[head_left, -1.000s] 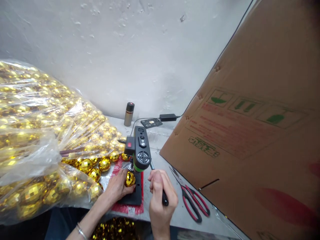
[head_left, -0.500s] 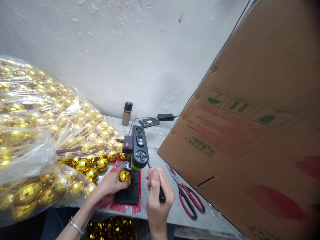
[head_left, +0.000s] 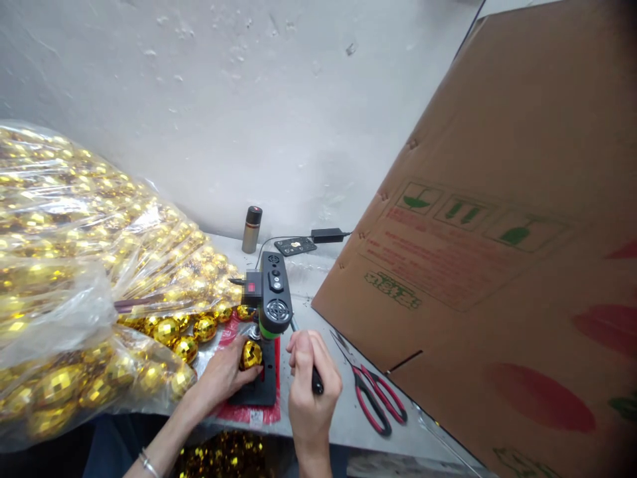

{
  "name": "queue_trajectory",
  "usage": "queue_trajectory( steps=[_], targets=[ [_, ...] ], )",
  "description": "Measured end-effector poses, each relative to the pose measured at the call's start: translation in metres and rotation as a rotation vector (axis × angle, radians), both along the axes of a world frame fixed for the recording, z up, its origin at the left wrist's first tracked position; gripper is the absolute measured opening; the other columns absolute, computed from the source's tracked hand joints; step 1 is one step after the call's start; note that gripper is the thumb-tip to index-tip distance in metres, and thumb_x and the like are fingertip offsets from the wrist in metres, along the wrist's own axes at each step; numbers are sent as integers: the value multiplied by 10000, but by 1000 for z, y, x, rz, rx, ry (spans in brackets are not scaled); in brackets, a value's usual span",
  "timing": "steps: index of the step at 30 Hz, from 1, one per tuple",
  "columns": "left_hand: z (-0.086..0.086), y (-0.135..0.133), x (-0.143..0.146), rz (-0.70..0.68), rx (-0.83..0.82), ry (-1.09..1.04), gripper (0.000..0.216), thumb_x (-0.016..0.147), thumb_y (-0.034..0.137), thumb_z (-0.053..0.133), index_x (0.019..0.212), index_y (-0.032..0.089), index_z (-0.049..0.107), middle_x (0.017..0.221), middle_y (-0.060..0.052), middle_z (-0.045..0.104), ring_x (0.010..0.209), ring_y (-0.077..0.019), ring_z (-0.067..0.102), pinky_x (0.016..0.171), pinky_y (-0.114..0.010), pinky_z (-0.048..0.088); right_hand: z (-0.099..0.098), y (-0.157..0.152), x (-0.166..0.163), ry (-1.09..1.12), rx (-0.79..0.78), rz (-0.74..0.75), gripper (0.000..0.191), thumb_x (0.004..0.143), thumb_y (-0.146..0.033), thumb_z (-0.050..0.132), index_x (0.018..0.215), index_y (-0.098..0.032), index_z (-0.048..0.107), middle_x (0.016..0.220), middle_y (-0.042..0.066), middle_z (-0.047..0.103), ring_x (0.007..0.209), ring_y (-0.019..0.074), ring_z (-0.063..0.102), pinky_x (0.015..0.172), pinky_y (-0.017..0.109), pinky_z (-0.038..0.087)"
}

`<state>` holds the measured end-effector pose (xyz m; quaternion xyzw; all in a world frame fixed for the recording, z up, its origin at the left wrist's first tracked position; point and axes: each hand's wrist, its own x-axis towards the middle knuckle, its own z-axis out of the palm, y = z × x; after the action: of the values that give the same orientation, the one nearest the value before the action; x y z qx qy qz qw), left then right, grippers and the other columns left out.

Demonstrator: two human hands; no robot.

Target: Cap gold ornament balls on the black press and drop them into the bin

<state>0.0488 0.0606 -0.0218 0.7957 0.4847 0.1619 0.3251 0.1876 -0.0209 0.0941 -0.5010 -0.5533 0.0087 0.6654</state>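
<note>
1. Your left hand (head_left: 223, 368) pinches a faceted gold ball (head_left: 251, 356) between thumb and fingers, at the base (head_left: 253, 393) of a black machine (head_left: 275, 289)
2. Your right hand (head_left: 313, 378) wraps its fingers around the black-gripped lever (head_left: 317, 382) beside it
3. Red-and-black scissors (head_left: 381, 399) lie on the worktop (head_left: 343, 421) near a cardboard box (head_left: 472, 166), a clear bag of gold balls (head_left: 74, 212) at left

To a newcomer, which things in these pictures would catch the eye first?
Probably the clear bag of shiny gold balls on the left and the large cardboard box on the right. Between them, the left hand holds one gold ball at a small black machine, and the right hand grips a dark handle.
</note>
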Motion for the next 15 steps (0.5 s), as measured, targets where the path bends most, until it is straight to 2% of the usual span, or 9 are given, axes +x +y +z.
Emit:
queue_trajectory(
  steps=[6,10,15],
  targets=[
    [-22,-12,16,66,154,115,537,873,393,677,1368,205,587,1237,-161,737,1107,-368,737,908,-450,581,-1,-1,0,5,-6,10,340,1066,-212,444,728,-225,487,659,-31,480,562,106,463,519,229,392],
    [-42,-17,20,121,315,45,547,851,410,733,1353,217,630,1158,-141,732,1093,-363,715,926,-472,580,-4,-2,0,16,-9,27,323,1063,-189,448,745,-224,491,674,-30,482,578,105,481,531,224,399],
    [-56,-18,17,102,385,-73,521,863,413,738,1345,243,635,1283,-126,698,1167,-351,663,996,-502,537,-9,-6,0,16,5,39,306,1056,-142,443,770,-224,517,705,-32,503,607,99,512,560,213,416]
  ],
)
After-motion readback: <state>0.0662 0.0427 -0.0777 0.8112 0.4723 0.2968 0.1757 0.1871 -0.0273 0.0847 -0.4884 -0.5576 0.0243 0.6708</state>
